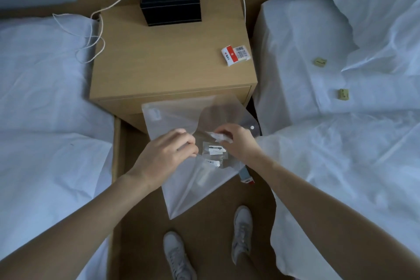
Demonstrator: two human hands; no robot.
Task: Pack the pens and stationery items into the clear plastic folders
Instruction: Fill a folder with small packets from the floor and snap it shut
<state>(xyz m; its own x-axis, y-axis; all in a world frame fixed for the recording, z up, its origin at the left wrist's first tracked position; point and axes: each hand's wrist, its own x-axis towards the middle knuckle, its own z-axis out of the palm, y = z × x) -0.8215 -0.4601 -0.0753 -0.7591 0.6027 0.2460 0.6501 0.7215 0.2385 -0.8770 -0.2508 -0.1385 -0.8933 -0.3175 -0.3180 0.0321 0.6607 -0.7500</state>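
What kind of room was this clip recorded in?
Probably a twin hotel room or bedroom: a wooden nightstand stands between two beds with white bedding, and a black tissue box sits on it.

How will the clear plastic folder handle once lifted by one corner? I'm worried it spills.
The clear plastic folder looks floppy: it sags below both hands. The small packets inside would probably slide toward its low corner. Its flap stands open, so tilting it risks spilling.

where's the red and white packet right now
In the head view, the red and white packet lies on the nightstand, at its right edge, right of the black tissue box.
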